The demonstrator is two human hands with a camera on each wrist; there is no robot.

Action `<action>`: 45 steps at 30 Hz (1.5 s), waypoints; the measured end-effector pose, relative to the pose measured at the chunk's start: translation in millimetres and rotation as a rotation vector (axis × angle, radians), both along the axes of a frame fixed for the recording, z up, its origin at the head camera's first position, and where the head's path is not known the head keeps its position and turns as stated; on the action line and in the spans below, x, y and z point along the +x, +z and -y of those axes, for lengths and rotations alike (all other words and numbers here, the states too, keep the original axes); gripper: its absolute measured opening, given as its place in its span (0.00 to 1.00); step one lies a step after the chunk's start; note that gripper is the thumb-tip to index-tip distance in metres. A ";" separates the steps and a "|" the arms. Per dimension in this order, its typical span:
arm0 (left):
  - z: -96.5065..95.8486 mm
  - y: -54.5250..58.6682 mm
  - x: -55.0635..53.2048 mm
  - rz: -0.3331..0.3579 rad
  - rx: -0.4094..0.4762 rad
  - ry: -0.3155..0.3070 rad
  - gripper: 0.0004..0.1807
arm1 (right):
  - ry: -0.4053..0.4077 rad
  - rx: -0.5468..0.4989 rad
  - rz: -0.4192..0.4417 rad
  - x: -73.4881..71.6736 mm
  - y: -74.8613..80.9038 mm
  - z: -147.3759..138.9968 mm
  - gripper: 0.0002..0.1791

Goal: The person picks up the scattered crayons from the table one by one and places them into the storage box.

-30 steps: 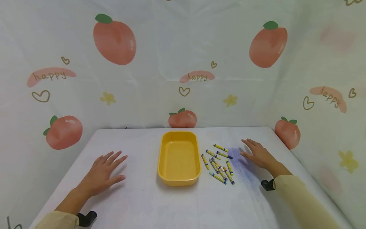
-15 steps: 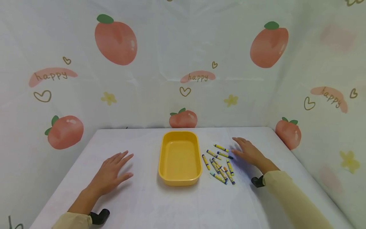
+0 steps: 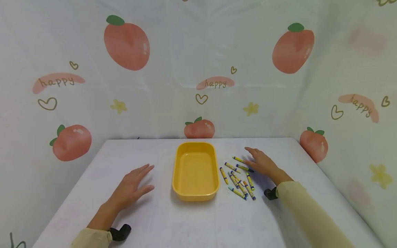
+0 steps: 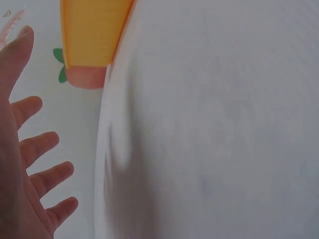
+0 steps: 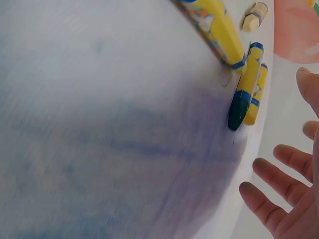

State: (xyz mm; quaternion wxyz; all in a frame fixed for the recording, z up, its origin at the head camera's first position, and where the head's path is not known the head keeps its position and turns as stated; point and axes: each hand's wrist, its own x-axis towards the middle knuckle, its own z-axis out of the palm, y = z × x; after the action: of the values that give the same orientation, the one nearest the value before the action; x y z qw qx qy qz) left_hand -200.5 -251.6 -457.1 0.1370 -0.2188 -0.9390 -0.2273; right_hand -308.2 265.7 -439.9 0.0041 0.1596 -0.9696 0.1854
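Several crayons (image 3: 233,180), right hand (image 3: 263,163) near, room along tray's left rim (image 3: 175,168)

The word "happy" reads three times on the white backdrop (image 3: 173,58), each across a pink stroke (image 3: 215,83).

Tray (image 3: 195,175): plain yellow; reads more orange in left wrist view.
Crayons (image 3: 224,175): yellow wrappers, blue bands, small multicoloured prints.
Dark-tipped crayon (image 5: 245,89): deep green tip.
Aqua-tipped crayon (image 3: 237,193): pale blue-green tip, yellow body.
Table cover (image 3: 186,224): white; faint pink patches; blue-violet smears (image 5: 199,144), right wrist view.
Sleeves (image 3: 305,203): plain pale beige.
Wrist-worn pieces (image 3: 121,233): black.
Backdrop (image 3: 173,51): white, printed.
Fruit prints (image 3: 127,46): coral red, pale highlights, green leaves (image 3: 115,20).
Flower prints (image 3: 118,106): soft yellow.
Heart prints (image 3: 47,103): golden-brown outlines.
Banner prints (image 3: 215,83): pink, brownish "happy" lettering.
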 end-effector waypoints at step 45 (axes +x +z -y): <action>-78.3 -0.7 -12.4 0.290 0.411 0.037 0.32 | -0.087 0.049 0.039 -20.2 -13.8 31.9 0.19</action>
State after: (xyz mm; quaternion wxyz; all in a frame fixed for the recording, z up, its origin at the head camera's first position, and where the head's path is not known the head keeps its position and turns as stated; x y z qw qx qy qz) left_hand -212.9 -173.3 -457.9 0.0466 -0.1342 -0.8867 -0.4400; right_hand -328.4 233.8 -453.6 -0.0107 0.1135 -0.9798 0.1642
